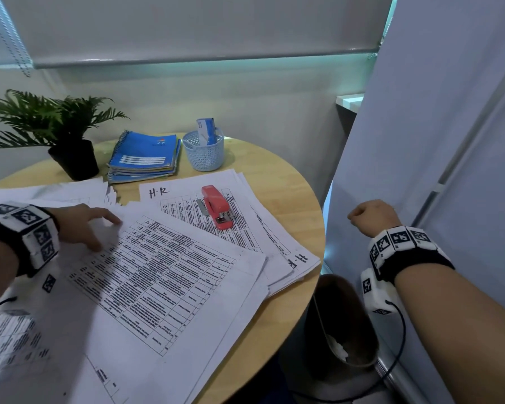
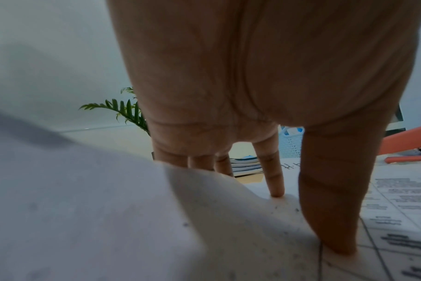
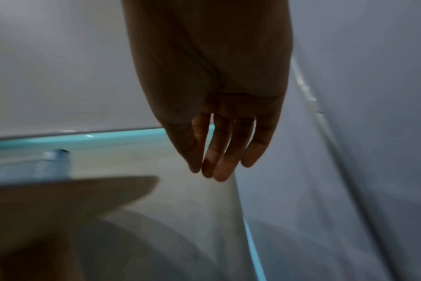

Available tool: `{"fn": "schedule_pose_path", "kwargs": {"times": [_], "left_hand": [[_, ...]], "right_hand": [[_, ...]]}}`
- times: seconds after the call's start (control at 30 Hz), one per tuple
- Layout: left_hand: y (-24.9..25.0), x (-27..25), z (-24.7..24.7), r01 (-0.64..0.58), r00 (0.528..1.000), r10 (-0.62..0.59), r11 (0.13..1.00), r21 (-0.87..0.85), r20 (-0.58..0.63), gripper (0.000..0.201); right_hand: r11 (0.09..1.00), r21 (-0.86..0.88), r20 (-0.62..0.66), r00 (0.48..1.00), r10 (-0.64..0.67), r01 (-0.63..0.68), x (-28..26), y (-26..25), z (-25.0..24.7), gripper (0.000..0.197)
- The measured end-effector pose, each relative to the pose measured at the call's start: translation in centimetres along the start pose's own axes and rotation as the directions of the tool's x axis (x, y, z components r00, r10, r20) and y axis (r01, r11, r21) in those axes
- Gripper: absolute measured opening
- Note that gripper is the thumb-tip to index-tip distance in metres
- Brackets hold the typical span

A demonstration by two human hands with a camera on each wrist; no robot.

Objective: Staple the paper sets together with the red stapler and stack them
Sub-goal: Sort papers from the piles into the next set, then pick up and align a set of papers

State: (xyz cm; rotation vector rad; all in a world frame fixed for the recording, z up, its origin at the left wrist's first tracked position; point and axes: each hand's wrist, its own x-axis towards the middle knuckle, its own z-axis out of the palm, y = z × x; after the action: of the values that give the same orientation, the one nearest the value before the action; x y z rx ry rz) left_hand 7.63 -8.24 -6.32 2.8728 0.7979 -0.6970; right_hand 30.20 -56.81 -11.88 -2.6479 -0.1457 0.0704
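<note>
The red stapler (image 1: 217, 210) (image 2: 406, 138) lies closed on a paper stack (image 1: 181, 191) marked "H.R" at the middle of the round table. Nearer me lies a printed paper set (image 1: 158, 281) (image 2: 397, 218), turned at an angle over that stack. My left hand (image 1: 105, 233) (image 2: 309, 221) presses on its far left corner with straight fingers and thumb; a lifted sheet hides the other fingertips in the left wrist view. My right hand (image 1: 370, 214) (image 3: 219, 167) hangs in the air beyond the table's right edge, fingers relaxed and holding nothing.
A potted fern (image 1: 70, 153), a pile of blue notebooks (image 1: 145, 156) and a pale mesh basket (image 1: 203, 153) stand at the table's (image 1: 283, 193) back. More loose sheets (image 1: 56, 191) lie at the left. A dark bin (image 1: 341, 325) sits on the floor beside a grey partition (image 1: 420, 141).
</note>
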Motion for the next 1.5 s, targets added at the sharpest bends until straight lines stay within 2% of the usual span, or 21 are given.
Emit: {"fn": "schedule_pose_path", "kwargs": {"times": [0.1,0.2,0.37,0.5,0.63,0.7,0.77,0.87,0.93,0.97,1.0,1.03,1.07,1.1,1.13,1.17,1.23,1.3,1.4,1.47,1.5], "left_hand": [[0.7,-0.9,-0.4,0.009,0.998,-0.008,1.0,0.02,-0.067,0.067],[1.0,-1.7,-1.0,0.0,0.985,-0.008,0.999,-0.042,-0.174,0.062],[1.0,-3.6,-2.2,-0.119,0.927,0.046,0.978,-0.174,-0.372,0.064],[1.0,-5.9,-3.6,-0.289,0.837,0.092,0.911,-0.293,-0.54,0.078],[0.6,-8.2,-5.5,-0.438,0.757,0.112,0.817,-0.374,-0.643,0.07],[0.4,-9.5,-6.4,-0.496,0.715,0.106,0.774,-0.393,-0.691,0.063],[0.1,-10.5,-7.1,-0.529,0.667,0.092,0.757,-0.383,-0.739,0.055],[-1.2,-10.9,-7.5,-0.509,0.56,0.06,0.812,-0.285,-0.826,0.044],[-2.9,-10.3,-7.4,-0.377,0.443,-0.065,0.891,-0.251,-0.894,0.057],[-3.8,-9.9,-7.2,-0.337,0.383,-0.167,0.891,-0.305,-0.909,0.068],[-4.4,-9.8,-7.0,-0.356,0.352,-0.274,0.845,-0.399,-0.895,0.077],[-4.8,-9.7,-6.8,-0.427,0.387,-0.362,0.745,-0.512,-0.848,0.083],[-5.1,-9.6,-6.6,-0.508,0.478,-0.395,0.604,-0.614,-0.785,0.085],[-5.1,-9.5,-6.3,-0.561,0.591,-0.368,0.453,-0.693,-0.718,0.082],[-4.9,-9.3,-6.1,-0.575,0.679,-0.309,0.339,-0.744,-0.666,0.077],[-4.7,-9.2,-6.0,-0.582,0.716,-0.26,0.291,-0.76,-0.648,0.071],[-4.0,-9.4,-6.5,-0.634,0.678,-0.242,0.284,-0.719,-0.694,0.057],[-3.3,-10.1,-7.4,-0.708,0.6,-0.267,0.263,-0.656,-0.755,0.045],[-2.4,-11.1,-8.6,-0.783,0.496,-0.318,0.239,-0.574,-0.808,0.027],[-2.1,-10.9,-8.0,-0.774,0.502,-0.312,0.253,-0.58,-0.807,0.034],[-2.1,-10.4,-7.3,-0.751,0.542,-0.298,0.247,-0.612,-0.786,0.044]], "right_hand": [[0.993,0.027,0.03,0.993,-0.116,0.115,-0.6,-4.5,-0.8,0.013],[0.971,0.046,0.058,0.97,-0.235,0.233,-1.7,-9.9,-1.4,0.012],[0.907,0.079,0.148,0.895,-0.421,0.413,-4.1,-18.6,-0.6,0.005],[0.856,0.12,0.21,0.83,-0.516,0.502,-6.8,-24.5,1.0,0.029],[0.827,0.301,0.238,0.803,-0.547,0.474,-8.5,-28.3,3.3,0.07],[0.788,0.436,0.262,0.776,-0.573,0.435,-8.8,-29.4,4.1,0.069],[0.74,0.524,0.241,0.76,-0.604,0.422,-9.1,-30.3,4.5,0.05],[0.671,0.637,0.108,0.819,-0.564,0.379,-9.3,-31.2,4.8,0.022],[0.625,0.68,0.007,0.849,-0.529,0.384,-9.4,-31.8,4.2,0.018],[0.595,0.698,-0.035,0.849,-0.527,0.398,-9.5,-32.1,3.7,0.016],[0.561,0.719,-0.071,0.846,-0.528,0.41,-9.7,-32.4,3.0,0.015],[0.523,0.746,-0.1,0.846,-0.524,0.412,-9.8,-32.7,2.3,0.015],[0.481,0.775,-0.123,0.844,-0.521,0.41,-10.1,-33.0,1.5,0.016],[0.442,0.8,-0.14,0.844,-0.518,0.404,-10.3,-33.2,0.9,0.018],[0.405,0.824,-0.151,0.842,-0.518,0.397,-10.4,-33.6,0.3,0.021],[0.376,0.84,-0.159,0.84,-0.519,0.391,-10.6,-33.9,-0.1,0.024],[0.324,0.864,-0.189,0.845,-0.5,0.385,-11.1,-34.6,-0.6,0.03],[0.269,0.87,-0.256,0.846,-0.468,0.412,-11.5,-35.1,-0.9,0.033],[0.277,0.804,-0.392,0.82,-0.418,0.526,-11.9,-35.6,-0.8,0.033],[0.314,0.77,-0.415,0.81,-0.415,0.556,-12.2,-35.6,0.1,0.039],[0.342,0.76,-0.398,0.812,-0.427,0.553,-12.3,-35.4,1.0,0.043]]}}
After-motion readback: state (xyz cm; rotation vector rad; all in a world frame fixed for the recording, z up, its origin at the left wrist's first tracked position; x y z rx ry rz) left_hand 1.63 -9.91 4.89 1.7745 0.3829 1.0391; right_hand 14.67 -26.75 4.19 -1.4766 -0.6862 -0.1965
